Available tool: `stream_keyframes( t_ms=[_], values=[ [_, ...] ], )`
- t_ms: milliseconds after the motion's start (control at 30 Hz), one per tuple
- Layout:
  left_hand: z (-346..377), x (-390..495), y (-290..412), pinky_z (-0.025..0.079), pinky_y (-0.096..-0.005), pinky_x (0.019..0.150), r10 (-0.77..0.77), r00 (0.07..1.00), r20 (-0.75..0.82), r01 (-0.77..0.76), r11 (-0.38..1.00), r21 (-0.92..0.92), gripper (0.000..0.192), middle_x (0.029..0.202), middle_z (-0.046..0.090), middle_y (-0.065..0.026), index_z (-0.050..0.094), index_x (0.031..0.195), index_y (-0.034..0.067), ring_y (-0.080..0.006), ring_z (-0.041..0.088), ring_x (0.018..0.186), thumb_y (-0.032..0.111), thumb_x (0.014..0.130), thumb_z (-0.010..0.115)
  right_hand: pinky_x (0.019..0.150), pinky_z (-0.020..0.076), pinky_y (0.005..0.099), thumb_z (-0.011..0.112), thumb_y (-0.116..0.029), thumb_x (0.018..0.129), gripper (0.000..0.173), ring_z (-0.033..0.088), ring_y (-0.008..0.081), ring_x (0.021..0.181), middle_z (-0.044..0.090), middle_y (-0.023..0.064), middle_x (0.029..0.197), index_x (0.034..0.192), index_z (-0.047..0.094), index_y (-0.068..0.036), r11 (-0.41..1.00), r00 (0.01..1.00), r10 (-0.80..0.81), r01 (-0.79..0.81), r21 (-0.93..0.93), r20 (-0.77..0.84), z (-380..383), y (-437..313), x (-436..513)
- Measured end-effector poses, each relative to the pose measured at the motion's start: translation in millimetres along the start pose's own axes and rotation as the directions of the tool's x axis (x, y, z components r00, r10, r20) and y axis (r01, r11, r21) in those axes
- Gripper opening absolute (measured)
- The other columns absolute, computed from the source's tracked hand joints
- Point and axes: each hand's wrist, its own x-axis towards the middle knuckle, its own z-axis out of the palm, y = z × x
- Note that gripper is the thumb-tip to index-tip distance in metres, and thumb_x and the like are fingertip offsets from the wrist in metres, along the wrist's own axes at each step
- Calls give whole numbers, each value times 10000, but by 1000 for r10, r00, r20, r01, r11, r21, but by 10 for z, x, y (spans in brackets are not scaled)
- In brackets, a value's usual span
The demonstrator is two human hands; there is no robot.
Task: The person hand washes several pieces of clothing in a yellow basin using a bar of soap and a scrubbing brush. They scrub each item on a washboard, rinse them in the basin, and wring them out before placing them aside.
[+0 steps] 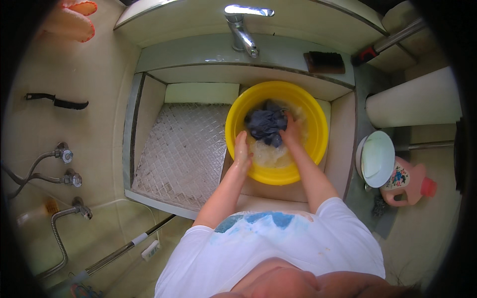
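Note:
A yellow plastic basin (277,180) stands in the right part of a tiled sink and holds cloudy, sudsy water. Bunched dark blue-grey cloth (265,121) lies wet in the water. My right hand (292,128) is at the cloth's right side, fingers spread against it; whether they grip it is hard to tell. My left hand (243,151) is at the basin's left inner side, wet, with its fingers pointing away from me and no cloth in it.
A ribbed washing slab (182,149) fills the sink's left part. Behind stands a chrome faucet (242,33), with a scrub brush (325,62) on the ledge. To the right are a white bowl (377,160) and a pink detergent jug (404,182). Valves (64,152) and hoses line the left wall.

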Motion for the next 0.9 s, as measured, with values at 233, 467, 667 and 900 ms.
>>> stream_keyframes(
  t_ms=[233,467,667,900],
  values=[
    [-15,84,7,305,-630,1086,-182,962,203,231,939,-256,613,1332,570,-117,521,1370,194,-277,500,1268,617,927,518,927,494,329,580,-24,744,416,657,246,1011,696,139,1089,1145,686,-50,801,889,-345,113,588,299,-349,-655,-515],
    [-30,126,-234,519,-420,933,282,749,600,-504,830,239,310,1127,651,-78,587,1204,136,-244,641,1015,351,985,540,716,537,415,663,-271,839,189,675,347,801,693,154,843,865,701,-89,847,886,-461,423,321,51,-404,-1269,-801],
    [207,-197,-27,481,-310,926,422,859,291,-443,896,9,446,1140,600,-80,524,1258,26,-174,586,1052,152,865,695,730,533,392,601,-309,926,291,690,307,817,716,151,933,943,720,-44,980,996,27,-43,192,82,-261,-279,208],
    [200,-306,112,434,-309,969,478,668,570,-698,668,258,452,1122,600,-66,619,1129,39,-182,560,1074,19,685,699,762,550,356,549,-473,967,423,672,177,931,695,35,1068,1201,631,-129,676,672,102,-588,445,733,-168,422,162]
  ],
)
